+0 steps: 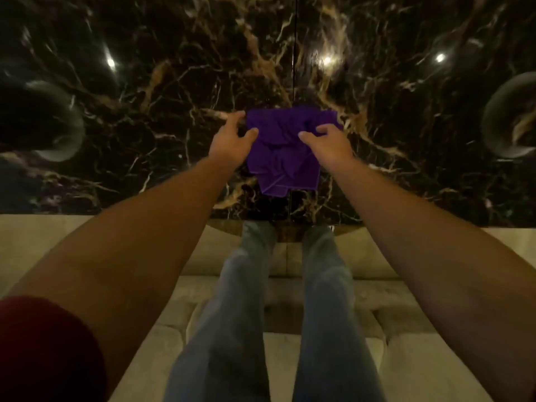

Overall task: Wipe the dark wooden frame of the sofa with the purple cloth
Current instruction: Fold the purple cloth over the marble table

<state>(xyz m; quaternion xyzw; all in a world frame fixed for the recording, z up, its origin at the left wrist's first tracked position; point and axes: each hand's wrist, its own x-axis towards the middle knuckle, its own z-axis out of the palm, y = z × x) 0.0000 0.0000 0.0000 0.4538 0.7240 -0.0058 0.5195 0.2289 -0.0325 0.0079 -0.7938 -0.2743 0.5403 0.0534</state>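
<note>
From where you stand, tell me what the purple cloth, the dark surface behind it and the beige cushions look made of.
Purple cloth: soft matte fabric, perhaps microfibre; it crumples into folds.
Dark surface: polished marble or a marble-look panel; gold-white veins and mirrored light spots.
Beige cushions: plush upholstery, possibly velvet or suede; matte, tufted seams.

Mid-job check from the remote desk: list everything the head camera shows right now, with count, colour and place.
purple cloth: one, purple, crumpled, at centre against the marble surface, held by both hands.
marble surface: one, black with gold and white veins, glossy with light reflections, fills the upper half.
glass bowls: two, clear, one at the left edge, one at the right edge.
sofa cushions: several, beige, across the bottom.
legs in jeans: two, blue-grey, bottom centre on the cushions.
sleeve: one, dark red, lower left corner.
left hand: gripping the cloth's left edge.
right hand: gripping the cloth's right side.
</note>
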